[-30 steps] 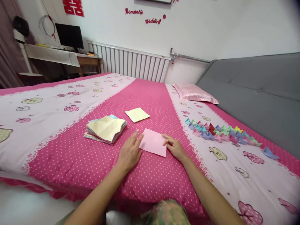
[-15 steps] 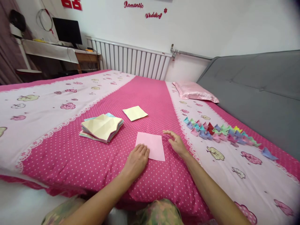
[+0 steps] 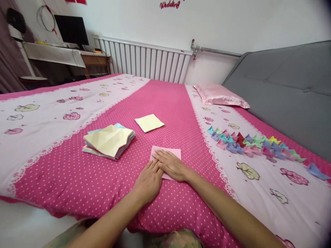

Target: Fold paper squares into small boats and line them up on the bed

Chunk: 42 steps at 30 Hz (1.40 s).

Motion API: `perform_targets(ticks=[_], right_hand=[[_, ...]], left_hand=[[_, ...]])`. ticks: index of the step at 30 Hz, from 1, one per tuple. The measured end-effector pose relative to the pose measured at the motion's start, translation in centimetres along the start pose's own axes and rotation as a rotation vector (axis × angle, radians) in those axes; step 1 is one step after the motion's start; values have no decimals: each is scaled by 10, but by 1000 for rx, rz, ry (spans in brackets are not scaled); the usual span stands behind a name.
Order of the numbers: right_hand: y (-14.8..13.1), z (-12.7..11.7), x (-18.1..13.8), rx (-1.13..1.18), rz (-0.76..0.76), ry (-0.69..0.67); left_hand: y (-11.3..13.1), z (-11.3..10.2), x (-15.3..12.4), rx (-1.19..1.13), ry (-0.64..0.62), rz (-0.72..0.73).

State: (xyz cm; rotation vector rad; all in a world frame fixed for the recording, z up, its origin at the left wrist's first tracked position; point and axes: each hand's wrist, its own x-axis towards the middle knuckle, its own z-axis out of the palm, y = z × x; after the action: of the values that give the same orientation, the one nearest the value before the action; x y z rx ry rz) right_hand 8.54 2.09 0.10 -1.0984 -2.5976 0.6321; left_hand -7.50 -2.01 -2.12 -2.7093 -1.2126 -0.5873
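A square sheet of pink paper (image 3: 172, 151) lies flat on the bedspread in front of me, partly covered by both hands. My left hand (image 3: 149, 181) rests at the sheet's left edge with its fingers stretched out. Across the middle of the paper lies my right hand (image 3: 170, 164), flat, its fingertips pointing left and touching the left hand's fingers. Further left is an uneven stack of coloured paper (image 3: 111, 139) with a creased cream sheet on top. Beyond the pink sheet sits a neater cream paper square (image 3: 150, 123).
Rows of small folded paper boats (image 3: 243, 143) stand on the right of the bed, with one blue boat (image 3: 317, 171) apart. A pink pillow (image 3: 221, 95) lies near the grey headboard (image 3: 284, 82). A radiator (image 3: 144, 60) and a desk with a monitor (image 3: 72, 30) are behind.
My right hand has moved left from beside the pink paper and now lies flat on it, against my left hand. The camera view has tilted slightly down.
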Motion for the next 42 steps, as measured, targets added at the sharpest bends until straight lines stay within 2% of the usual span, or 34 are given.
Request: perform_targets(ticks=[7, 17, 20, 23, 25, 27, 29, 34, 42], right_hand=[[19, 2, -3, 34, 101, 111], [48, -1, -15, 74, 316, 278], [55, -9, -19, 196, 310, 334], [60, -22, -29, 462, 241, 438], [62, -33, -39, 626, 206, 447], [64, -42, -49, 633, 212, 475], [63, -48, -56, 606, 236, 443], [55, -51, -62, 646, 226, 92], [59, -45, -59, 650, 248, 51]], left_hand=[[3, -8, 3, 3, -198, -52], [-6, -25, 11, -67, -283, -133], [-14, -30, 13, -86, -328, -152], [-23, -33, 12, -132, -338, -121], [-29, -34, 10, -180, -318, -92], [-35, -37, 9, -234, -297, -87], [-40, -39, 9, -281, -283, -101], [-49, -38, 16, -332, -207, -89], [-49, -26, 25, -352, -84, -154]])
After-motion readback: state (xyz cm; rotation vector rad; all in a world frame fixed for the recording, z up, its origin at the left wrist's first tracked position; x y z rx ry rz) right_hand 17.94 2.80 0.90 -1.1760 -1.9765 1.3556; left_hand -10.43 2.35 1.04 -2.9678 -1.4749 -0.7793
